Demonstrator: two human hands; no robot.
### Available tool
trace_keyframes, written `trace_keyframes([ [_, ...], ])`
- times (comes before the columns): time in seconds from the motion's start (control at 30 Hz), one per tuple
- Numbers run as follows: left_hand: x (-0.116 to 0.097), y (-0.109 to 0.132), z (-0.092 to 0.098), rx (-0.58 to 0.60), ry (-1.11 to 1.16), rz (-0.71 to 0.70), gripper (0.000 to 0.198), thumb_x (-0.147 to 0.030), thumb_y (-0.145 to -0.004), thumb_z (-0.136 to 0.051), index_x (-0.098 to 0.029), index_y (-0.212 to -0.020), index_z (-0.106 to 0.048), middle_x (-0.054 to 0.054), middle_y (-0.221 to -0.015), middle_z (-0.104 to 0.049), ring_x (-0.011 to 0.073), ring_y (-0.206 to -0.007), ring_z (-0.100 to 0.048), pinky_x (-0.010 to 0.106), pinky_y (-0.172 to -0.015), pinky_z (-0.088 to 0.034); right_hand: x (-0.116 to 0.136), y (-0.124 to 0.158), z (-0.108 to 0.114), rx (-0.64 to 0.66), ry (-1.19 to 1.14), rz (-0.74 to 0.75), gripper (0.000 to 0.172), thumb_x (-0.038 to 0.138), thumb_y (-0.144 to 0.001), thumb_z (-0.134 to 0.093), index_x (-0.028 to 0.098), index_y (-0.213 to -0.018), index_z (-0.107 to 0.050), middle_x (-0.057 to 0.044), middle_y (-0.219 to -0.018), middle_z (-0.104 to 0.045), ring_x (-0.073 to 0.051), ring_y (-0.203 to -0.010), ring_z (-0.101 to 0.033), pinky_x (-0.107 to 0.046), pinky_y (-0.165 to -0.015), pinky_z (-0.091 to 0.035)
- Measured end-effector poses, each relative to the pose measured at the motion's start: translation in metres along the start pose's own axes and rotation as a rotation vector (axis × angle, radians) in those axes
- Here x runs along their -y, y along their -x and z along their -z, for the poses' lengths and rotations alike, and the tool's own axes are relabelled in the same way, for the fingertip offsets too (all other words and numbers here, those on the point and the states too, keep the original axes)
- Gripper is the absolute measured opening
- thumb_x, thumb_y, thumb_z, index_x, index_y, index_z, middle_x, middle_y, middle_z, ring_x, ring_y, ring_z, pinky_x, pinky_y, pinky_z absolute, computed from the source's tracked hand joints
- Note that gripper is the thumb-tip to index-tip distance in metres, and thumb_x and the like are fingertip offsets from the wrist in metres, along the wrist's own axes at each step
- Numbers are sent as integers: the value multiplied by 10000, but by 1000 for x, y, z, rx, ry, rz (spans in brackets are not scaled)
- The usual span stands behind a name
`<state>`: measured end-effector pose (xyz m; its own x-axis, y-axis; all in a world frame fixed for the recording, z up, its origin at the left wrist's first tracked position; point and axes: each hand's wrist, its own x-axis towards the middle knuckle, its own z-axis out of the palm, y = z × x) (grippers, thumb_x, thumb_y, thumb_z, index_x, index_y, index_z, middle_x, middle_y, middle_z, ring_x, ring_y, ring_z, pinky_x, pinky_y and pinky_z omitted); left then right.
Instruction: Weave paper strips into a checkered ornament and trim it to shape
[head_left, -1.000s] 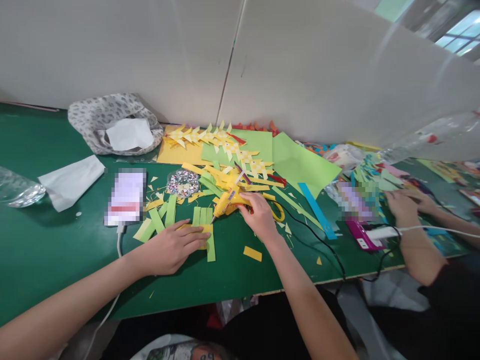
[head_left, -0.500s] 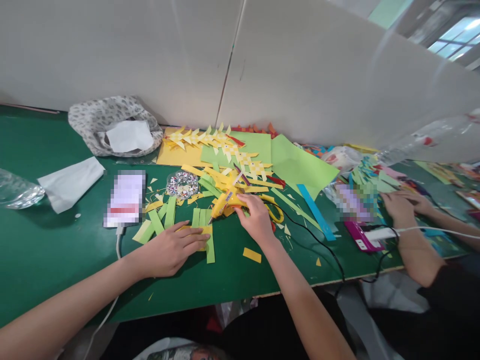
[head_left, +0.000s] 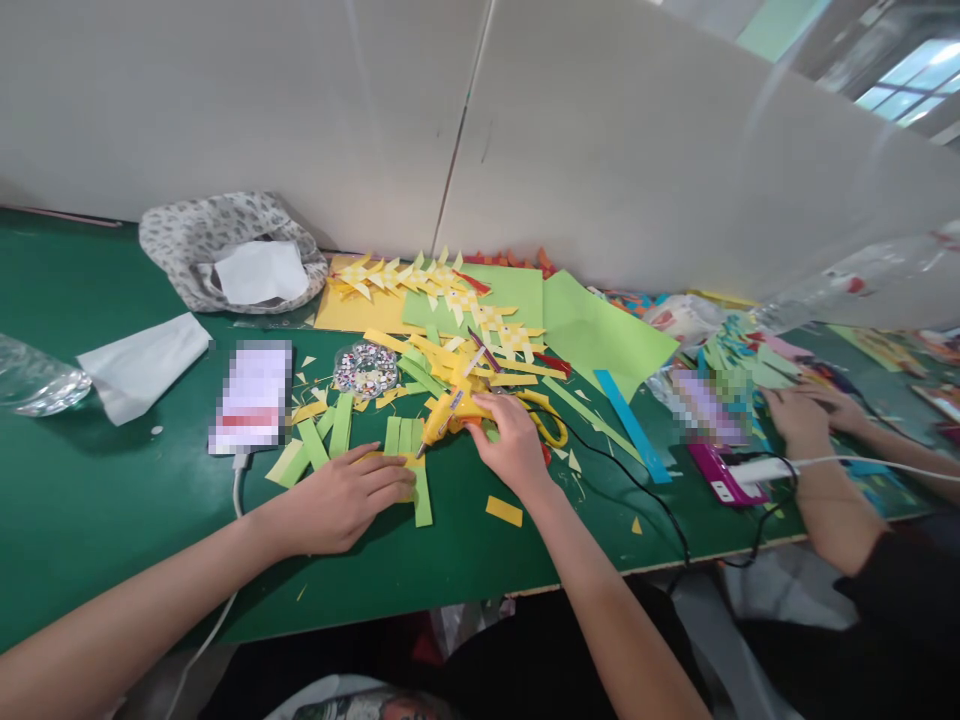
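Note:
My right hand is wrapped round a yellow hot glue gun, whose nozzle points down and left. The nozzle tip is at a yellow paper strip lying across several green paper strips; whether it touches the paper I cannot tell. My left hand lies flat on these strips with its fingers stretched out, hiding part of the yellow one. Just right of the strips a loose yellow paper piece rests on the green table.
Behind the gun lie yellow woven paper fish on coloured sheets. A tray of googly eyes, a charging phone and a fabric bag stand left. At right are a black cord, a magenta power bank and another person's hands.
The glue gun has tilted slightly, its nozzle tip a little lower over the yellow strip. My left hand has shifted barely to the left.

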<state>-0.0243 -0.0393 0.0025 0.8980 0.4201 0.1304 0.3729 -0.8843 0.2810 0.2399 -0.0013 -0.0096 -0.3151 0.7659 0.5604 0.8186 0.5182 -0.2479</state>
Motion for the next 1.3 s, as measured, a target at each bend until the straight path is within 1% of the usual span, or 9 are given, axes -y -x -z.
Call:
trace_keyframes([
  [0.27,1,1,-4,-49,-6,16,330,-73,-837,-354,-163,-1130,-478,107,-1145,-597,219,-1188,-459,428,-1020,-332,1,-1,2,-66,-16,-126,279,267,-775,-563,187,-1037,-514,-97,-984,-617,-242,-956,-561,-412,-828,-479],
  [0.47,1,1,-2,13,13,35,473,-79,-815,-367,-184,-1277,-383,77,-1326,-489,222,-1211,-439,447,-1032,-291,-2,-6,6,-81,125,-259,285,273,-759,-559,162,-1017,-512,-128,-961,-599,-273,-936,-542,-439,-791,-464],
  [0.57,1,1,-2,18,19,48,524,-85,-800,-380,-192,-1312,-351,67,-1373,-440,228,-1225,-425,457,-1023,-287,2,-6,12,-151,100,-173,234,211,-776,-506,184,-1009,-508,-124,-1063,-594,-266,-1026,-524,-452,-867,-418],
  [0.63,1,1,-3,11,24,54,533,-87,-793,-386,-198,-1314,-354,69,-1377,-435,227,-1227,-424,453,-1018,-287,13,-2,14,-191,30,-51,179,151,-787,-453,214,-939,-523,-77,-981,-634,-222,-960,-564,-408,-833,-428],
  [0.7,2,2,-5,4,27,58,526,-88,-794,-389,-201,-1307,-367,73,-1366,-449,226,-1225,-428,448,-1019,-283,28,5,12,-100,-41,164,175,113,-779,-424,235,-838,-535,-21,-838,-664,-176,-812,-593,-351,-733,-436],
  [0.77,2,2,-6,1,26,60,508,-90,-798,-390,-200,-1295,-383,78,-1353,-464,228,-1224,-429,447,-1026,-270,44,12,7,32,-34,376,164,120,-776,-413,225,-775,-539,-15,-817,-670,-164,-742,-580,-331,-658,-417],
  [0.83,2,2,-7,1,20,63,490,-94,-801,-390,-191,-1282,-397,87,-1342,-475,230,-1225,-426,450,-1035,-253,55,18,1,144,12,467,174,113,-782,-403,207,-763,-549,-31,-830,-670,-169,-745,-568,-330,-635,-395],
  [1.13,-2,0,-1,-24,27,68,449,-85,-790,-393,-197,-1221,-449,81,-1309,-505,220,-1213,-436,447,-1042,-260,59,19,-11,169,-46,325,199,83,-808,-365,161,-728,-530,-45,-688,-621,-169,-720,-516,-324,-638,-361],
  [1.3,-3,0,-2,-62,17,67,445,-91,-801,-394,-204,-1228,-451,78,-1257,-545,217,-1176,-470,454,-1052,-255,60,17,-12,175,-88,289,166,85,-798,-390,143,-827,-542,-76,-822,-637,-191,-827,-522,-335,-702,-376],
])
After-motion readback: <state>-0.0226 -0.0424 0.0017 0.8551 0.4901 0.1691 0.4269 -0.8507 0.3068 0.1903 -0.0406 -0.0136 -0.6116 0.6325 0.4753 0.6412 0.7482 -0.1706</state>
